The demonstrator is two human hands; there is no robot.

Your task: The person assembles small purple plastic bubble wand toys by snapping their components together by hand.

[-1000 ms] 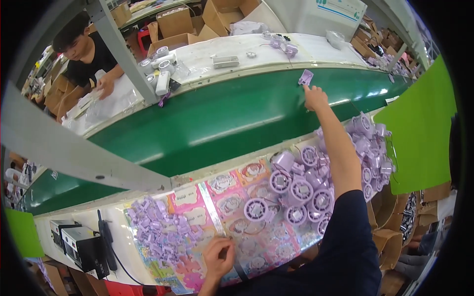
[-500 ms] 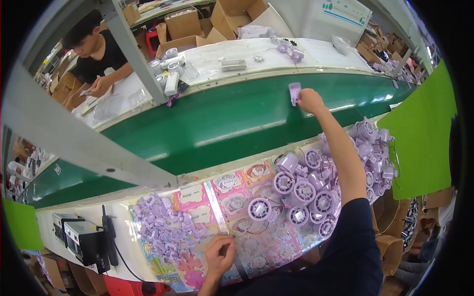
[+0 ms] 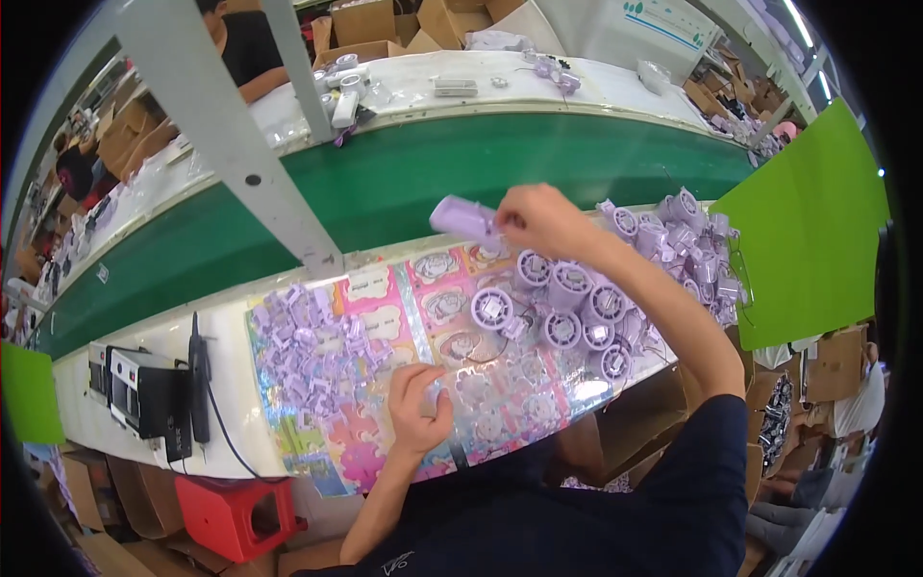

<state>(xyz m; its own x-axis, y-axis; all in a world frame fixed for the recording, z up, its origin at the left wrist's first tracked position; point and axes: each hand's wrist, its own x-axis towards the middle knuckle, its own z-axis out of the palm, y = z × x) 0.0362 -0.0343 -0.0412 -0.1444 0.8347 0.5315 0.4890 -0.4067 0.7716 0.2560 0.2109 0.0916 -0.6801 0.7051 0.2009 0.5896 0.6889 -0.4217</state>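
My right hand (image 3: 538, 223) pinches one end of a curved light-purple plastic housing piece (image 3: 463, 219), held in the air over the near edge of the green belt. Below it, purple round fan housings (image 3: 569, 285) with slotted round faces are heaped on the bench. My left hand (image 3: 419, 412) hovers low over the patterned mat (image 3: 478, 389), its fingers loosely curled and the thumb apart. A pale patch shows between thumb and finger; whether it is a part or the mat is unclear. Left of that hand lies a pile of small purple plastic parts (image 3: 306, 346).
A green conveyor belt (image 3: 404, 173) runs across behind the bench. At left stand black-and-white box units (image 3: 144, 389) and a corded black electric screwdriver (image 3: 199, 375). A grey post (image 3: 216, 144) rises at the left; a green panel (image 3: 798, 231) borders the right. Another person (image 3: 252, 53) sits opposite.
My right hand has drawn back from over the belt, leftward and nearer, bringing the purple housing piece along. My left hand's fingers have loosened. The whole view has shifted.
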